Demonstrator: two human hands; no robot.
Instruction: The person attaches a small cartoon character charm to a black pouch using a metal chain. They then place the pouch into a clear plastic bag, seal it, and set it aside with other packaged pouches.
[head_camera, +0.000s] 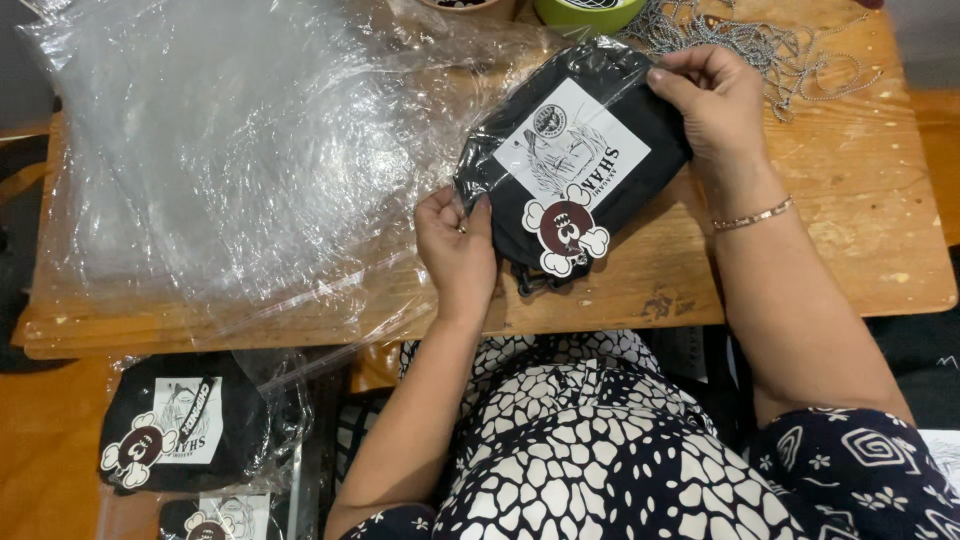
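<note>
Left hand (457, 245) and right hand (712, 97) gripping opposite ends of bagged black pouch (570, 160) above wooden table (840, 200).

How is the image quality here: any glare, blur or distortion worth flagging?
Head view: sharp and evenly lit; the stack of clear plastic bags throws white glare that veils the wooden table; the wrap on the black pouch glints near the right hand; the left hand is unblurred; table edges bow slightly.

Worn, paint-flecked wooden table (860, 200) over orange-brown floor (50, 450), loose clear plastic sheeting (230, 150) across its left half, ball chain (760, 40) and green bowl (585, 12) at far edge, even soft lighting.
</note>
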